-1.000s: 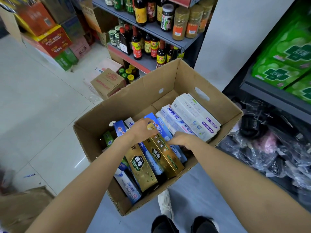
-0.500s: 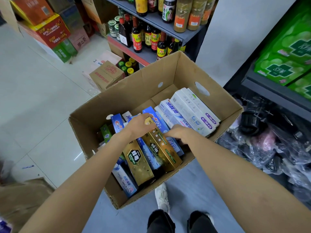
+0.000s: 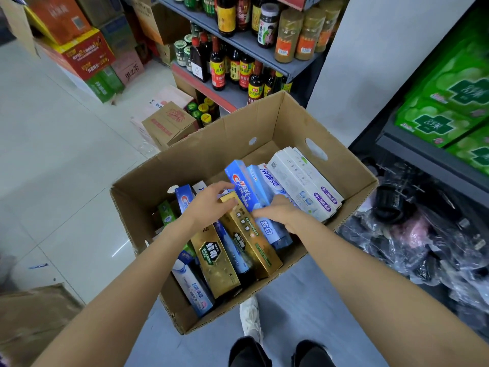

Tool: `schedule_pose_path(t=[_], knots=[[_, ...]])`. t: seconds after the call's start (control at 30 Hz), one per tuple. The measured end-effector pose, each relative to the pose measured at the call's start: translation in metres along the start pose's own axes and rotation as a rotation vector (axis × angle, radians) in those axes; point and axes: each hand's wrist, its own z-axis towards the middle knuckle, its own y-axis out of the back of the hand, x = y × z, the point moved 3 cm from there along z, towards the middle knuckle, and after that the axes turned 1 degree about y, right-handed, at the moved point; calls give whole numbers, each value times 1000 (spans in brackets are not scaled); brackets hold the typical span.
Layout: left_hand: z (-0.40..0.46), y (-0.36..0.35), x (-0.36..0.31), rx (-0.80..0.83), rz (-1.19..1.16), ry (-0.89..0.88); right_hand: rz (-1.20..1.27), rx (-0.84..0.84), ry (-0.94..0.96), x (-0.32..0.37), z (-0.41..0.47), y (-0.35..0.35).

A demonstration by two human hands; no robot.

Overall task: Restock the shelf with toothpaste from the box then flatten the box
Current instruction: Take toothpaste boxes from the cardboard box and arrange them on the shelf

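An open cardboard box (image 3: 288, 120) stands on the floor in front of me, with several toothpaste cartons lying in it. Two gold cartons (image 3: 215, 263) lie in the middle, white ones (image 3: 304, 178) on the right and blue ones on the left. A blue Crest carton (image 3: 244, 188) is tilted up above the others. My right hand (image 3: 280, 214) curls around its lower end. Fingers of my left hand (image 3: 211, 205) close over the top end of the right-hand gold carton (image 3: 254, 242), the thumb touching the Crest carton.
Behind the box a grey shelf (image 3: 246, 43) holds sauce bottles and jars. To the right a dark shelf carries green packs (image 3: 447, 102), with plastic-wrapped goods (image 3: 423, 234) below. Cartons (image 3: 169, 123) and stacked boxes (image 3: 79, 51) stand on the floor at left. Brown cardboard (image 3: 34, 316) lies at lower left.
The blue Crest carton has come up from lying flat and now tilts above the other cartons, with my right hand around it. My left hand stays at the gold carton's top.
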Motion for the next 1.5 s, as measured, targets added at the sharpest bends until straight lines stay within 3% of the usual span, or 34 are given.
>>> schedule_pose_path(t=[0.1, 0.17, 0.27, 0.37, 0.5, 0.77, 0.9, 1.0, 1.2, 1.3, 1.43, 1.5], knots=[[2, 4, -29, -65, -71, -40, 91, -134, 127, 15, -16, 26], [6, 1, -59, -54, -237, -53, 160, -196, 232, 28, -35, 48], [4, -14, -121, 69, -584, -87, 169, -150, 395, 48, -71, 81], [2, -34, -184, 89, -659, -150, 190, -124, 520, 46, -108, 123], [0, -74, -267, 94, -705, -191, 483, -304, 498, 10, -150, 202], [-41, -214, -444, 234, -759, -327, 712, -661, 550, -108, -259, 386], [-70, -295, -523, 306, -803, -318, 810, -715, 448, -172, -314, 474], [-85, -348, -575, 348, -818, -327, 855, -648, 432, -213, -352, 524], [-89, -419, -650, 411, -640, -398, 748, -688, 546, -267, -393, 604], [-78, -441, -685, 411, -610, -453, 676, -843, 556, -279, -401, 652], [-48, -465, -724, 433, -635, -426, 141, -1185, 495, -287, -397, 732], [-29, -475, -742, 444, -645, -395, -123, -1270, 395, -286, -393, 768]])
